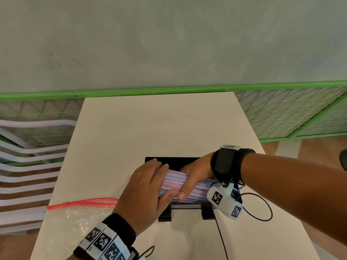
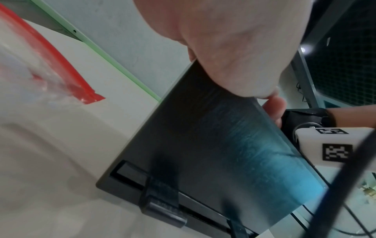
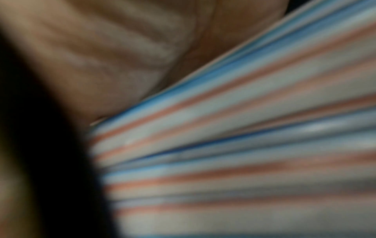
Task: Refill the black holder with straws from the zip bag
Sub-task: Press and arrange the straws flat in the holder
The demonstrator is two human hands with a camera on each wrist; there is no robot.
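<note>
Both hands close on one bundle of straws [image 1: 174, 182], striped pink, blue and white, lying lengthwise over the open top of the single black holder [image 1: 172, 162]. The left hand [image 1: 144, 190] cups the bundle's left end, fingers curled over its top and thumb beneath the near side. The right hand [image 1: 195, 175] clasps the bundle from the right, fingers wrapped down its front. The holder stands on the white table [image 1: 131, 128]; its two front feet show, its interior is hidden by hands and straws. One clear zip bag [image 1: 75, 216] with a red seal lies flat just left of the holder, partly cut off by the left wrist. The straws are too many and too blurred to count; the right wrist view shows only blurred stripes against the palm.
</note>
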